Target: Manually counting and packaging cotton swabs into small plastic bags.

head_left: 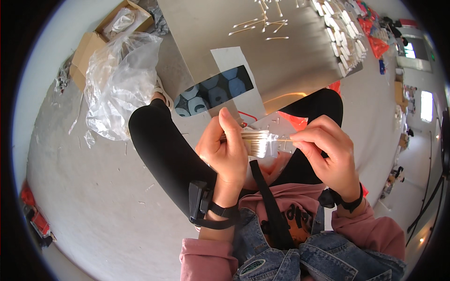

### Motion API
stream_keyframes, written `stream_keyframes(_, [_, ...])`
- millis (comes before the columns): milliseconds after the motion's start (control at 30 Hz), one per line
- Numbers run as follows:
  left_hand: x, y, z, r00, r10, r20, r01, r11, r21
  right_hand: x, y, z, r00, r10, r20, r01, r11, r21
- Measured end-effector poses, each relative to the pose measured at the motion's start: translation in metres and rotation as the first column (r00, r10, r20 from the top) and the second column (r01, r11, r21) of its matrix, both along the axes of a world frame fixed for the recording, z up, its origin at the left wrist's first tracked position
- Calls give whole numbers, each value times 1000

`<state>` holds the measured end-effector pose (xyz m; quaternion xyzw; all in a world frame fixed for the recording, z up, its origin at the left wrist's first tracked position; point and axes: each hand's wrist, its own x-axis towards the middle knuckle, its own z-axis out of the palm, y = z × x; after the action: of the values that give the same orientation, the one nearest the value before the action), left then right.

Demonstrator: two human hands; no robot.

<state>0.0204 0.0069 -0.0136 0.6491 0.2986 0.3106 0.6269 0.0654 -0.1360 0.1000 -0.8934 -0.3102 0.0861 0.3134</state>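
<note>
My left hand (pixel 224 152) is closed around a bundle of cotton swabs (pixel 257 143), which lie side by side with their white tips facing right. Shiny clear plastic seems to cover the tip end of the bundle. From the right, my right hand (pixel 330 152) pinches the wooden stick of a single cotton swab (pixel 284 140) between thumb and fingertips. The far end of that swab reaches the plastic at the bundle's tips; whether it goes inside I cannot tell. Both hands are held above my lap, near the table's front edge.
Ahead stands a metal table (pixel 295 56) with loose cotton swabs (pixel 264 22) scattered on it and several small white packs (pixel 342 37) along its right side. A dark printed sheet (pixel 216 92) overhangs its front edge. Left on the floor are a clear plastic bag (pixel 119 89) and cardboard box (pixel 86 54).
</note>
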Motion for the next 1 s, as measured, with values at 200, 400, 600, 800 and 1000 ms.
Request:
stream_keyframes(200, [-1, 0, 2, 1000, -11, 6, 11, 1000, -23, 0, -1, 2, 1000, 0, -15, 0, 1000, -9])
stream_keyframes(400, [-4, 0, -3, 1000, -20, 11, 20, 1000, -8, -2, -1, -1, 997, -23, -70, 24, 999, 20])
stream_keyframes(600, [-3, 1, -2, 1000, -5, 7, 5, 999, -41, -2, -2, 5, 987, -30, -158, 33, 999, 17])
stream_keyframes(800, [-4, 2, 2, 1000, -7, -7, 6, 993, -122, -6, -9, 1, 953, -58, -297, 90, 992, 94])
stream_keyframes(1000, [-2, 6, 7, 1000, -4, 3, 4, 979, -203, -10, -11, -1, 953, -171, -250, 192, 979, 63])
